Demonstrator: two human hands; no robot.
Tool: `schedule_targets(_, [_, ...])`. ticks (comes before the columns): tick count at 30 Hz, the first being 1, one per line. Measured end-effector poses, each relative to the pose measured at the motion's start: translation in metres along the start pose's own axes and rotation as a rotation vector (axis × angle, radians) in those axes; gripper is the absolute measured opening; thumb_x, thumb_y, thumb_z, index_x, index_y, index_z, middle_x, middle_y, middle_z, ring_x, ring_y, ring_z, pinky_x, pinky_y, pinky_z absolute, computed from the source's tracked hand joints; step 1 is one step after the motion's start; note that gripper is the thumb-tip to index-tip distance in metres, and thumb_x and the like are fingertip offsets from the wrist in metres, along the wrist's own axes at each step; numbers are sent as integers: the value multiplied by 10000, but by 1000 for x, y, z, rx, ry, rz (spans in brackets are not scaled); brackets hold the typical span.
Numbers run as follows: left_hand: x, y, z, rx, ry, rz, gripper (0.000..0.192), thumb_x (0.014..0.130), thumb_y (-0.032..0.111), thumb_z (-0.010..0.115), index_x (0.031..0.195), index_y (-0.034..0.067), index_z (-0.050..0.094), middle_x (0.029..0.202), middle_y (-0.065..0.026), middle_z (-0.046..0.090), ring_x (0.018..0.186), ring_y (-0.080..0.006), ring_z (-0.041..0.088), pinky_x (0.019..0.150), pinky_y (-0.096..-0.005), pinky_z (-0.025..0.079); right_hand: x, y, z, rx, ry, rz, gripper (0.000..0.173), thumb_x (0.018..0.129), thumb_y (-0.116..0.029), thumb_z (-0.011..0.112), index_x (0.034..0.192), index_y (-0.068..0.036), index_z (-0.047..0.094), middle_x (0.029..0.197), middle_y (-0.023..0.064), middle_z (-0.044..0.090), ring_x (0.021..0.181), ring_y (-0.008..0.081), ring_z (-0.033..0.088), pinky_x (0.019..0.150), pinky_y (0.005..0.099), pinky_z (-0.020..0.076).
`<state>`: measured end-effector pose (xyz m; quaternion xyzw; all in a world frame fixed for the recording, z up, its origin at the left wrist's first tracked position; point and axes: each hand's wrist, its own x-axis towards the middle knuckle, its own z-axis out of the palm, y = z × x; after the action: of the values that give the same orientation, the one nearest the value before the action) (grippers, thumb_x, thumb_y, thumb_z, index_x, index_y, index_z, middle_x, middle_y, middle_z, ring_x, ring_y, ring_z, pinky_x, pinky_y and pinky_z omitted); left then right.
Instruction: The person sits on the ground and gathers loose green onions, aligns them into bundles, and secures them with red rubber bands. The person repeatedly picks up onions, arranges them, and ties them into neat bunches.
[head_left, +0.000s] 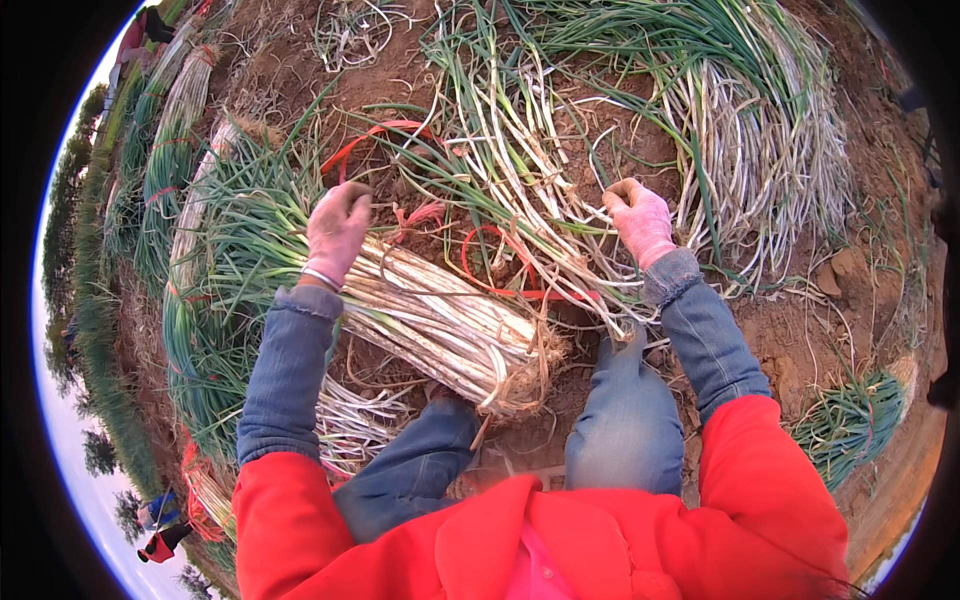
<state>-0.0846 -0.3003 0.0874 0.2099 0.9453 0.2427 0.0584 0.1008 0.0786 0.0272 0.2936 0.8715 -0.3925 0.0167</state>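
My left hand (339, 229), fingers curled, is over the leafy end of a bundle of green onions (450, 311). A red plastic strap (382, 131) runs up to its fingertips; whether they grip it I cannot tell. The bundle's white stalks slant towards my knees, roots at the lower right, with a brown strand across them. My right hand (639, 219) has thumb and fingers bent together beside loose green onions (517, 161); anything between them is hidden. Another red strap (495, 289) curls on the soil between the bundle and the loose stalks.
A large heap of green onions (757, 142) lies at the upper right. Tied bundles (176, 142) line the left side, and another bundle (859, 427) lies far right. Loose white stalks (356, 424) are beside my left leg. Other people (161, 544) are in the distance at the lower left.
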Motion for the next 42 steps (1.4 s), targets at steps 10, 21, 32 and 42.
schedule_targets(10, [39,138,183,-48,-510,180,270,890,204,622,1130,100,686,1143,-135,670,1111,-287,625,990,-370,478,87,-35,44,-633,-286,-253,211,945,-242,593,1051,-97,703,950,120,733,917,247,710,817,380,560])
schedule_targets(21, [54,172,215,195,-498,-261,523,765,497,718,1040,52,692,1036,-220,708,1046,-353,675,898,-435,516,66,14,15,-474,-373,-287,483,774,-476,758,1038,-74,711,933,181,721,919,327,704,811,446,547])
schedule_targets(32, [72,123,169,-618,-439,-684,237,860,208,686,1031,44,691,859,-50,690,675,-116,602,577,-266,489,69,8,-30,-361,-376,-97,326,882,-352,651,1040,-71,697,966,148,714,936,290,689,852,416,521])
schedule_targets(42, [28,149,157,-963,-533,-699,228,950,231,623,1058,32,652,845,-31,699,632,-74,596,525,-227,527,7,67,-21,1057,-517,416,279,970,-172,513,1158,29,556,776,47,659,540,53,545,481,197,433])
